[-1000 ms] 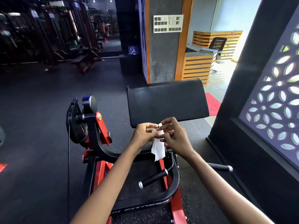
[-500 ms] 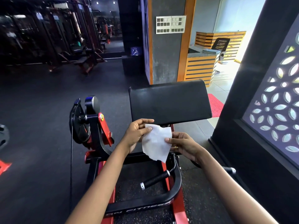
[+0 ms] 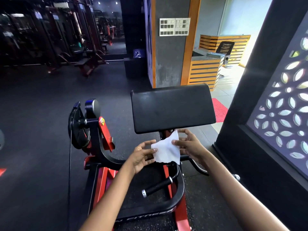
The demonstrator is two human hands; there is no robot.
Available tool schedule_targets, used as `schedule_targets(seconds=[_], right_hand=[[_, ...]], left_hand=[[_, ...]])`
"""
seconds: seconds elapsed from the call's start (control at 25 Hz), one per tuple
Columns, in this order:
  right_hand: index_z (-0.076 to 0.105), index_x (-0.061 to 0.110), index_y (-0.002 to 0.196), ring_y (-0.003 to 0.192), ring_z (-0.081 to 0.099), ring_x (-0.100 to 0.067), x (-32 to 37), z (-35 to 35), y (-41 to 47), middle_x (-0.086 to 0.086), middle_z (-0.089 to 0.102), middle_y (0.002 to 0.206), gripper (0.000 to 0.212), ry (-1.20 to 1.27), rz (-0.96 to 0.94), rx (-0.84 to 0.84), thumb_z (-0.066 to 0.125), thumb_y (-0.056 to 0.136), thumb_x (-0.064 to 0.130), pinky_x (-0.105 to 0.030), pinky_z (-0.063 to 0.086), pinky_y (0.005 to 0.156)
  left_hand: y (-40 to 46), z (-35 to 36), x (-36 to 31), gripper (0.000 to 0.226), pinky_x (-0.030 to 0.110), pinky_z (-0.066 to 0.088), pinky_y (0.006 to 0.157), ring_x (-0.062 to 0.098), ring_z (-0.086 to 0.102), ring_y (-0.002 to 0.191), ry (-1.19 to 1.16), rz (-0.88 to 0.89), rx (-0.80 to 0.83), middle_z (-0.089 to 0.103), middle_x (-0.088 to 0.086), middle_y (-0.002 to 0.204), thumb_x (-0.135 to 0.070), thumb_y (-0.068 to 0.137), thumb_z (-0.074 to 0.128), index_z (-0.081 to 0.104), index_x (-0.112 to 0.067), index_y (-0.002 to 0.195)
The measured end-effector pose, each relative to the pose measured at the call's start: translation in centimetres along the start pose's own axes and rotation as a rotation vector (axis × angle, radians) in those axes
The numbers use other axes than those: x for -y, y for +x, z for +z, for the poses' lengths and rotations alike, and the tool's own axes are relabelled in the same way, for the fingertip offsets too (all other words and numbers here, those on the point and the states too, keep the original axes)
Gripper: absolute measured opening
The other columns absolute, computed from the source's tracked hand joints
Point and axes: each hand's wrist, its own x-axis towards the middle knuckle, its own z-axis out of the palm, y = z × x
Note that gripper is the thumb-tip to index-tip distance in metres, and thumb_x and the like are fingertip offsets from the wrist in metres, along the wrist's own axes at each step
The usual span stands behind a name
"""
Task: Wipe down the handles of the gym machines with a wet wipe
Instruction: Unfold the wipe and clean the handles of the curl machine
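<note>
Both forearms reached forward from the bottom of the view and met just below the black arm pad [image 3: 172,108] of a red-and-black curl machine [image 3: 100,152]. The left hand [image 3: 143,155] pinched the left edge of the white wet wipe [image 3: 166,150] between thumb and fingers; the right hand [image 3: 188,144] pinched its right edge, with the other fingers loosely spread. The wipe was spread flat between them, in the air above the machine's frame. A black handle [image 3: 157,187] with a metal end cap lay lower down, well apart from the wipe. A weight plate [image 3: 78,127] hung at the machine's left side.
</note>
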Motion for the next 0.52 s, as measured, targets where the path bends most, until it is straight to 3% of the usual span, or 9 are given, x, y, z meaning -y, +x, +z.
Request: schedule_targets(seconds=[0.08, 0.24, 0.32, 0.52], right_hand=[[0.050, 0.025, 0.116, 0.063, 0.063, -0.013, 0.0, -0.5, 0.1, -0.007, 0.062, 0.075, 0.046, -0.008, -0.007, 0.031, 0.058, 0.084, -0.008, -0.026, 0.054, 0.055], [0.065, 0.007, 0.096, 0.068, 0.062, -0.015, 0.2, -0.6, 0.1, -0.014, 0.062, 0.085, 0.021, -0.118, 0.009, 0.058, 0.065, 0.080, -0.006, -0.023, 0.053, 0.060], [0.066, 0.006, 0.094, 0.064, 0.060, -0.015, 0.0, -0.4, 0.1, -0.012, 0.062, 0.080, 0.024, -0.217, 0.022, 0.031, 0.070, 0.075, -0.007, -0.022, 0.052, 0.059], [0.068, 0.011, 0.086, 0.062, 0.058, -0.012, -0.9, -0.6, 1.4, -0.008, 0.062, 0.073, 0.011, -0.446, -0.029, -0.066, 0.066, 0.082, 0.001, -0.025, 0.050, 0.061]], left_hand=[[0.3, 0.2, -0.4, 0.023, 0.023, 0.051, 0.065, 0.008, 0.062, 0.065, 0.025, 0.074, -0.038, 0.067, 0.000, 0.078, 0.004, 0.081, 0.062, 0.066, -0.015, 0.094], [0.4, 0.6, -0.8, 0.014, 0.023, 0.054, 0.064, 0.011, 0.065, 0.066, 0.049, 0.160, -0.066, 0.067, 0.006, 0.080, 0.005, 0.080, 0.064, 0.068, -0.007, 0.087], [0.4, 1.0, -0.8, 0.014, 0.020, 0.054, 0.057, 0.009, 0.066, 0.062, 0.051, 0.198, -0.118, 0.067, 0.008, 0.078, 0.008, 0.077, 0.067, 0.067, -0.003, 0.084], [1.1, 1.2, -0.5, 0.019, 0.014, 0.050, 0.055, 0.005, 0.060, 0.060, 0.352, 0.372, -0.304, 0.067, 0.005, 0.075, 0.006, 0.070, 0.076, 0.068, -0.009, 0.079]])
